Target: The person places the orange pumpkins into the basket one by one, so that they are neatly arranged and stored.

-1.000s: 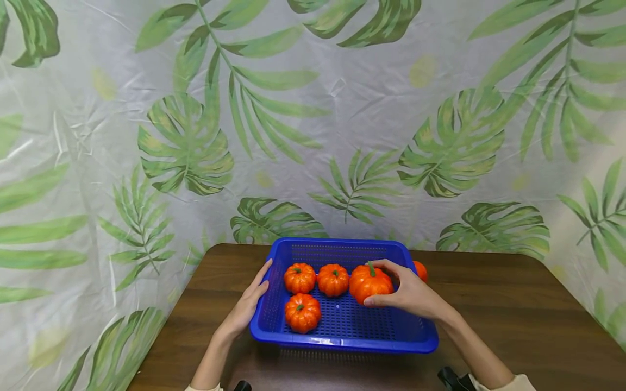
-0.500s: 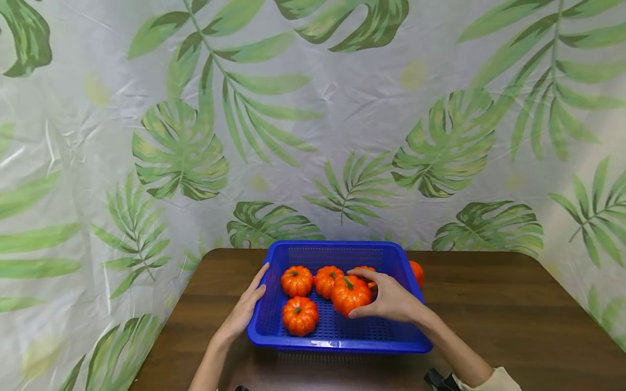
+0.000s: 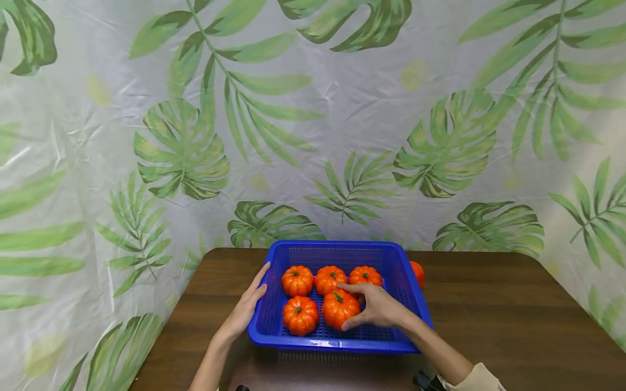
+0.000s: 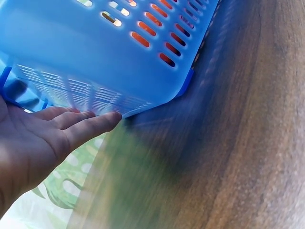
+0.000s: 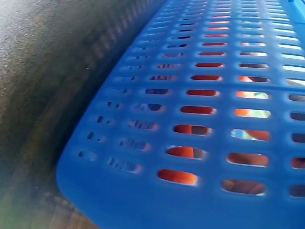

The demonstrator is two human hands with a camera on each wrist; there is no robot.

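A blue plastic basket (image 3: pixel 337 344) with slotted walls stands on the table, holding several small orange pumpkins. My right hand (image 3: pixel 379 307) reaches over its right side and grips one pumpkin (image 3: pixel 337 310) between thumb and fingers, in the front row right of another pumpkin (image 3: pixel 300 315). Behind them are a left pumpkin (image 3: pixel 297 280), a middle one (image 3: pixel 329 279) and a right one (image 3: pixel 365 275). Along the basket's left side lies my left hand (image 3: pixel 244 309); in the left wrist view its straight fingers (image 4: pixel 93 128) touch the outer wall. The right wrist view shows only the slotted wall (image 5: pixel 205 143), hiding the hand.
Another orange pumpkin (image 3: pixel 417 273) sits outside the basket, partly hidden behind its right wall. The brown wooden table (image 3: pixel 499 309) extends to the right. A leaf-patterned sheet (image 3: pixel 362 125) hangs behind the table.
My right hand has carried the gripped pumpkin left and toward the front of the basket, uncovering the pumpkin at the back right. The left hand stays at the basket's side.
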